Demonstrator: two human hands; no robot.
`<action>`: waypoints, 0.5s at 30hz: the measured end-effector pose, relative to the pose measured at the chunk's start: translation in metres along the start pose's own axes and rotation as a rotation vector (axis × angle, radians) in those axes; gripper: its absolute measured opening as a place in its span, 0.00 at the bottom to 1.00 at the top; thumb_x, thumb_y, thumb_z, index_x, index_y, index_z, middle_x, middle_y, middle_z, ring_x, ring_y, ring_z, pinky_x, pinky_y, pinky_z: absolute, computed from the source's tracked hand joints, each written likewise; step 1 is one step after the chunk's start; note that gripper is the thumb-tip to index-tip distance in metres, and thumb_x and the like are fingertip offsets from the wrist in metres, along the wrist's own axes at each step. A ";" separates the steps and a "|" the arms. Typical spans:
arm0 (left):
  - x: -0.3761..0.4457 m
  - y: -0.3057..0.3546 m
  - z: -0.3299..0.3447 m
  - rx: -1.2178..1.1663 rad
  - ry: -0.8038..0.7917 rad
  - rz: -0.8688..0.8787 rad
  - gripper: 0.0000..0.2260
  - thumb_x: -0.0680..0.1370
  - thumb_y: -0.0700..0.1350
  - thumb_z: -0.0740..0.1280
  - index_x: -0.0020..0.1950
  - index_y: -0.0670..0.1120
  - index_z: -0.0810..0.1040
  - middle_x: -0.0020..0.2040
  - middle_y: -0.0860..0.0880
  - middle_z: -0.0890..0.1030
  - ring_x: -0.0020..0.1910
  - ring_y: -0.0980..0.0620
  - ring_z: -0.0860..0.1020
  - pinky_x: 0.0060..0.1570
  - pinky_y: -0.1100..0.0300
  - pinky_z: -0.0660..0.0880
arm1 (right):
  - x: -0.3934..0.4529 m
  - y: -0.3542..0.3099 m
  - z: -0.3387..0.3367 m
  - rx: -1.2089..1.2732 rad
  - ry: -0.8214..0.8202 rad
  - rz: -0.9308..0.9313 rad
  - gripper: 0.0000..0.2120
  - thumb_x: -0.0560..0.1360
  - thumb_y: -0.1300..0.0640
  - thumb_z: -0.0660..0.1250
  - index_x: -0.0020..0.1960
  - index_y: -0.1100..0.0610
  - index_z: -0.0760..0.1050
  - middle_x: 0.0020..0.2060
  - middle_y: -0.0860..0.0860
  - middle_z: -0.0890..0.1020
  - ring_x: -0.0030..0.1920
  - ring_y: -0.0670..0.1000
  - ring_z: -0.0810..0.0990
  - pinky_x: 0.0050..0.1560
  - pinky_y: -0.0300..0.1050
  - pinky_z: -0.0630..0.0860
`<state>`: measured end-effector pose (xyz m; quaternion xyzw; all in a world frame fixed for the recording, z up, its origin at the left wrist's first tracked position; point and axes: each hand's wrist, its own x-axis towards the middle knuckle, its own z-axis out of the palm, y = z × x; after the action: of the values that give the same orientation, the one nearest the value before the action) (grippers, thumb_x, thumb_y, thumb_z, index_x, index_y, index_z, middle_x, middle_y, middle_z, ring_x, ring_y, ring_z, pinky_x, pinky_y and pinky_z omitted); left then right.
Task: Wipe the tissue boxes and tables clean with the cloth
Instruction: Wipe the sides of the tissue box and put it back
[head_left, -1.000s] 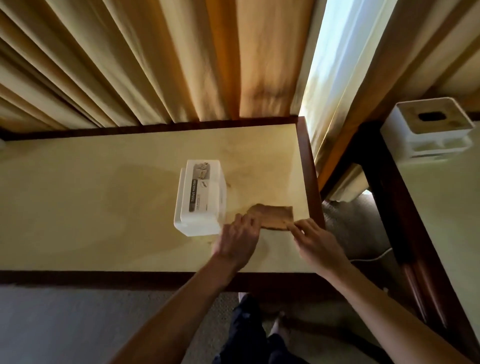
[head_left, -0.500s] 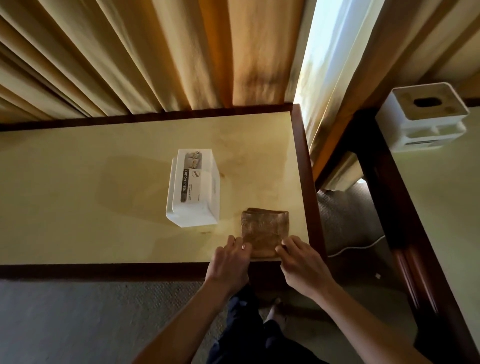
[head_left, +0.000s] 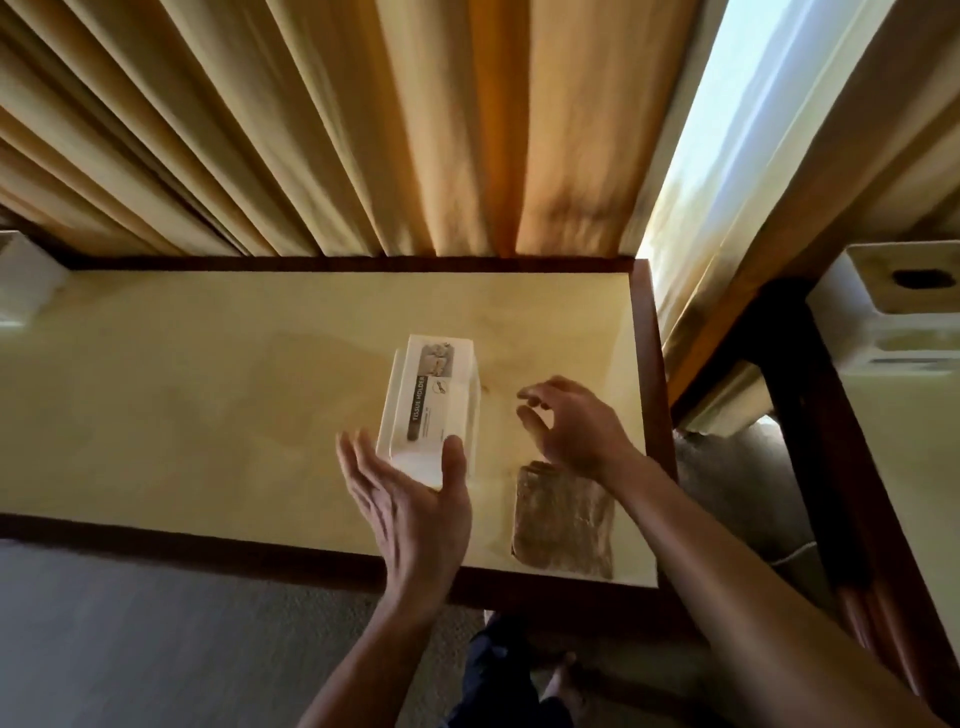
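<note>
Carpet (head_left: 156, 634) and the person's dark trouser leg (head_left: 498, 670) fill the near foreground, below the dark wooden front edge of the desk (head_left: 208, 405). On the desk's near right corner lies the folded brown cloth (head_left: 563, 519), flat, with no hand on it. The left hand (head_left: 410, 499) is just left of the cloth, palm up and fingers spread, its grip released; the thumb lies against the near end of the white tissue box (head_left: 434, 400), though whether the palm bears on it cannot be told. The right hand (head_left: 576, 426) hovers above the cloth's far edge, right of the box, fingers loosely curled around nothing, grip released. The tissue box stands near the desk's middle, its label reading "TISSUE HOLDER". A second white tissue box (head_left: 893, 317) sits on the neighbouring desk (head_left: 924, 467) at far right. Tan curtains (head_left: 363, 130) hang behind.
</note>
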<state>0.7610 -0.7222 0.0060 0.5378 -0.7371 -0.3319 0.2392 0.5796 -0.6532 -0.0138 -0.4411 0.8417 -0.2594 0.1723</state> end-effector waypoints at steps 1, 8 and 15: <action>0.007 0.000 0.000 -0.098 -0.076 -0.182 0.51 0.71 0.69 0.67 0.80 0.44 0.45 0.81 0.43 0.48 0.79 0.42 0.49 0.75 0.38 0.57 | 0.020 -0.011 -0.006 0.055 -0.014 -0.007 0.20 0.80 0.45 0.59 0.68 0.53 0.72 0.62 0.50 0.76 0.61 0.50 0.75 0.60 0.51 0.74; 0.030 -0.005 0.009 -0.589 -0.251 -0.683 0.60 0.50 0.77 0.75 0.74 0.46 0.66 0.69 0.44 0.70 0.67 0.44 0.72 0.66 0.44 0.71 | 0.114 -0.065 -0.018 0.346 -0.497 0.029 0.37 0.75 0.46 0.68 0.78 0.51 0.55 0.76 0.54 0.62 0.74 0.57 0.62 0.73 0.58 0.61; 0.039 -0.004 0.015 -0.861 -0.346 -0.740 0.22 0.65 0.57 0.77 0.56 0.54 0.78 0.56 0.49 0.84 0.58 0.46 0.79 0.67 0.43 0.70 | 0.159 -0.062 -0.007 0.276 -0.781 0.081 0.21 0.76 0.51 0.68 0.66 0.58 0.75 0.59 0.56 0.82 0.61 0.57 0.77 0.66 0.53 0.69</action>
<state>0.7409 -0.7565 -0.0075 0.5518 -0.3277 -0.7453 0.1805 0.5294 -0.8129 0.0185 -0.4458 0.6871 -0.1759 0.5460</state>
